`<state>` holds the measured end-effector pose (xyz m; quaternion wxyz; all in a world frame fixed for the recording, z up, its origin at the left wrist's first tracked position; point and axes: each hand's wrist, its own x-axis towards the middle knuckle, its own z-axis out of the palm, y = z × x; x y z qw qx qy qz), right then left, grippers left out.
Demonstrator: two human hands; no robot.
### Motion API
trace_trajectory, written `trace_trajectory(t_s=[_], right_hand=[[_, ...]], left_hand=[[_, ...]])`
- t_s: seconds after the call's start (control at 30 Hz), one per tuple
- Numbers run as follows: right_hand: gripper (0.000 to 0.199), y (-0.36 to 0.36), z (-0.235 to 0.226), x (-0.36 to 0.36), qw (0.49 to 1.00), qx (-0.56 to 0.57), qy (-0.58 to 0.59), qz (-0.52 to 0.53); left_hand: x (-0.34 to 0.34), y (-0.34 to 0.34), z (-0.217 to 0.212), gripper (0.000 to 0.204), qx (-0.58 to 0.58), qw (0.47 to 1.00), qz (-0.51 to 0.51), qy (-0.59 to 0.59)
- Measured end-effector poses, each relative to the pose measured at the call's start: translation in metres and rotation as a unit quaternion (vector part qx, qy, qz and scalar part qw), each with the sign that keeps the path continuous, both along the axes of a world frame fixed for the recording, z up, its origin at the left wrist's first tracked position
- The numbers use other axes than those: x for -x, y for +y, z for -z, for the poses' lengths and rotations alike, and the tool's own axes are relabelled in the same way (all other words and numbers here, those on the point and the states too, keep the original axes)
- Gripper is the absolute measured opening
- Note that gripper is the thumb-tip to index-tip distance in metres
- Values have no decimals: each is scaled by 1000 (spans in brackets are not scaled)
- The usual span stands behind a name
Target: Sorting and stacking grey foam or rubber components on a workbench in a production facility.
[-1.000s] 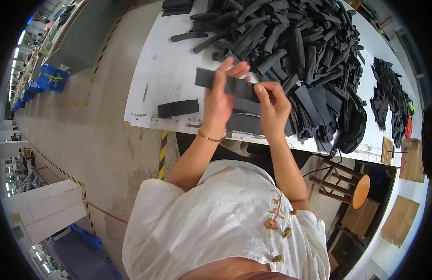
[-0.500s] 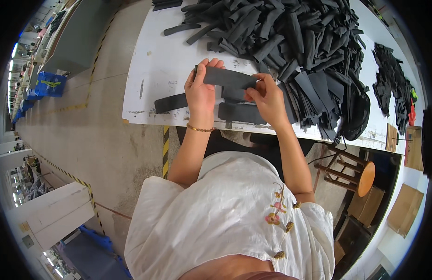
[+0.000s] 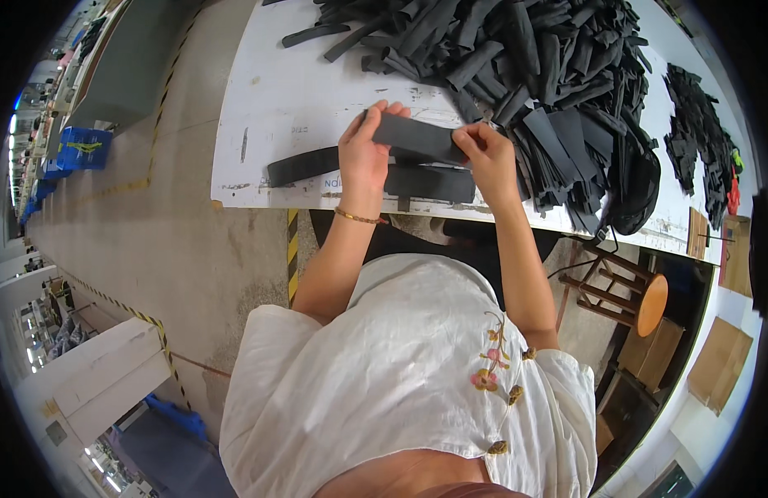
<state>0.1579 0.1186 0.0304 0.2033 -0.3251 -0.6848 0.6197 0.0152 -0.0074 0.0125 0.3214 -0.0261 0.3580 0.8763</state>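
Note:
A dark grey fabric strip [image 3: 419, 137] is stretched between my two hands above the white table. My left hand [image 3: 364, 158] is closed on its left end, thumb in front and fingertips showing behind. At the other end, my right hand [image 3: 492, 164] pinches the strip between thumb and fingers. Beneath it on the table lie more dark strips: one [image 3: 302, 168] to the left of my left wrist, another [image 3: 432, 184] near the front edge between my wrists. Part of a further dark piece shows just under the held strip, mostly hidden by it.
A large heap of dark strips [image 3: 516, 50] covers the back of the white table [image 3: 263, 108]. Flatter stacked strips [image 3: 558, 153] and a black bag [image 3: 637, 187] lie right of my right hand. Beneath the table's right side stands a wooden stool [image 3: 649, 303].
The held strip and both hands have shifted slightly right, and the strip now covers more of the piece under it. Both ends remain held. The whole view has moved a little.

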Motion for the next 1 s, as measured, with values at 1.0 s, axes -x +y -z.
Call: trace_trajectory(t_s=[1.0], right_hand=[[11, 125, 37, -82, 653, -669, -343, -89]], left_hand=[[25, 170, 20, 11, 329, 710, 41, 621]])
